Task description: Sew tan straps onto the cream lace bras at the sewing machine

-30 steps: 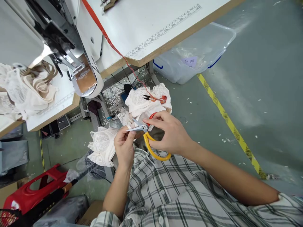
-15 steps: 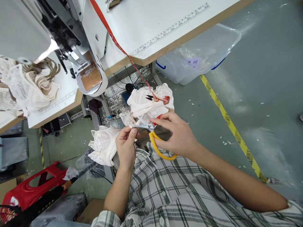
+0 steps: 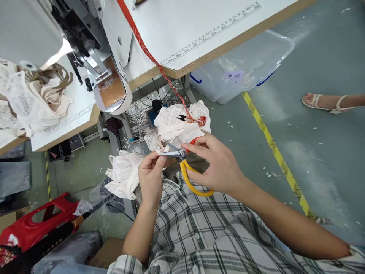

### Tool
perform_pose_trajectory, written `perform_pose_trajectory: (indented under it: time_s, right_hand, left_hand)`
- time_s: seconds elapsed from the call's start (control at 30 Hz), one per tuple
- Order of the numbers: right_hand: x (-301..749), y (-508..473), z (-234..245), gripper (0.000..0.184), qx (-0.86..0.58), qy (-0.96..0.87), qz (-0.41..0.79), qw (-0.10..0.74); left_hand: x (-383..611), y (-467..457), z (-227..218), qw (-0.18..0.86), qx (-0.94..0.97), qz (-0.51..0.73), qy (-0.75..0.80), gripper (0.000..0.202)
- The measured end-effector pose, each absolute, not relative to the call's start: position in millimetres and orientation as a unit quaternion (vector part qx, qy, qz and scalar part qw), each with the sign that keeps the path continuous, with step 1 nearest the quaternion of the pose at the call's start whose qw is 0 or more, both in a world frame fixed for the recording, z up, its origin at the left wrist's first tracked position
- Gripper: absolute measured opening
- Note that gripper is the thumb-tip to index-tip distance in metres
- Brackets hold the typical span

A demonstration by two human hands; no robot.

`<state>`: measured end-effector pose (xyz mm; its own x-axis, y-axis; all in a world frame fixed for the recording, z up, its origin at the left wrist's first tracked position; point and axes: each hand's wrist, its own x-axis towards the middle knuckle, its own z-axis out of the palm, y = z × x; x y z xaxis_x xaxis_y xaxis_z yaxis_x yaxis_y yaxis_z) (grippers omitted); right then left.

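My right hand point(image 3: 218, 163) grips a pair of scissors point(image 3: 176, 153) by its yellow and red handles, and the blades are spread apart, pointing left. At the blade tips, the thumb and fingers of my left hand point(image 3: 151, 173) are pinched together. A small pale bit shows at these fingertips, too small to name. Just beyond the blades, a white lace bra point(image 3: 172, 123) lies over my lap. Black-tipped thread snips point(image 3: 182, 118), tied to a red cord point(image 3: 148, 55), rest on it. Another white lace bra point(image 3: 122, 173) is left of my left hand.
A sewing machine point(image 3: 107, 83) stands at upper left, beside a pile of pale bras point(image 3: 40, 97) on the white table point(image 3: 171, 23). A clear plastic bin point(image 3: 216, 82) is under the table edge. Another person's sandalled foot point(image 3: 327, 102) is at right. A red plastic seat point(image 3: 37, 220) sits lower left.
The scissor blades look spread wider than before. My hands have stayed almost in place. Another person's foot has come into view at the right, and the view has shifted slightly.
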<state>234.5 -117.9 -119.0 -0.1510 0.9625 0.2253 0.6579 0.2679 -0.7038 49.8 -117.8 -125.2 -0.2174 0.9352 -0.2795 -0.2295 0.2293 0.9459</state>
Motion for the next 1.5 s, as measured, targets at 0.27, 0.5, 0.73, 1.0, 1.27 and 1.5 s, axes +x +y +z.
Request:
perform_pose_trajectory:
  time_s: [0.27,0.5,0.73,1.0,1.27,1.5]
  right_hand:
    - [232,-116,-121,0.052,-0.554,-0.722,0.252,0.329]
    - [232,-115,-119,0.051,-0.563,-0.713,0.262,0.327]
    - [232,-113,-118,0.050,-0.563,-0.713,0.259,0.329]
    - [232,-112,-120,0.051,-0.565,-0.712,0.259,0.327]
    - [231,-107,-116,0.050,-0.562,-0.720,0.265,0.309]
    - [231,-103,-116,0.052,-0.565,-0.716,0.275,0.305]
  left_hand:
    - [47,-117,-127,0.541,0.305,0.539,0.570,0.015]
    - [47,-114,-126,0.550,0.302,0.539,0.562,0.012]
    - [48,-112,-124,0.561,0.294,0.533,0.561,0.014]
    - [50,-110,-124,0.557,0.285,0.535,0.568,0.016]
    - [46,-108,-126,0.550,0.294,0.529,0.576,0.017]
    - [49,-109,-129,0.548,0.292,0.548,0.560,0.017]
